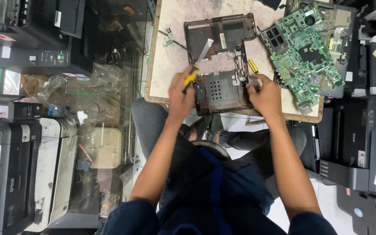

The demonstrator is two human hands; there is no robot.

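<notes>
Seen from the head camera looking straight down, the left hand [180, 93] is closed around a yellow-handled screwdriver [190, 77] at the left edge of an opened dark laptop base [219, 65], which lies on a worn pale surface [170, 56]. While the right hand [264, 95] pinches the base's right edge near a hinge bracket [239, 79], a second yellow tool [253, 66] and a green circuit board [303, 52] lie just beside it. Dismantling the base appears to be in hand, calling for steady pressure on the screwdriver.
</notes>
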